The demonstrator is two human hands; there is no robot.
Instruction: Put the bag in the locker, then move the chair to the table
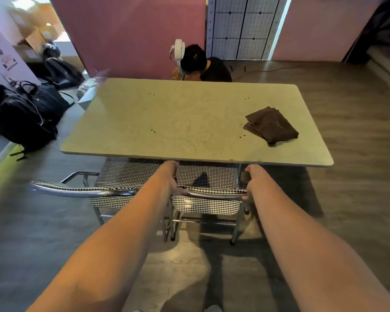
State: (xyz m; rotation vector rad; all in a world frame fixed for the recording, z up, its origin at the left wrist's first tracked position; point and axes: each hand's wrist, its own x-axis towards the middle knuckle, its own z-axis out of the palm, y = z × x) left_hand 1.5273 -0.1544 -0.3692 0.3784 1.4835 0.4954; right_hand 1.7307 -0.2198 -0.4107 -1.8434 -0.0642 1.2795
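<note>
A chair point(208, 200) with a houndstooth seat and chrome frame stands at the near edge of the pale table point(167, 122), its seat partly under the tabletop. My left hand point(172, 176) grips the left end of its backrest bar. My right hand point(249, 179) holds the bar's right end. A second matching chair point(122, 183) stands right beside it on the left, also tucked under the table. No locker is in view.
A folded brown cloth point(271, 124) lies on the table's right side. Black bags point(25, 111) sit on the floor at the left by the wall. A person in a black cap point(194, 58) sits behind the table's far edge. Bare wooden floor lies to the right.
</note>
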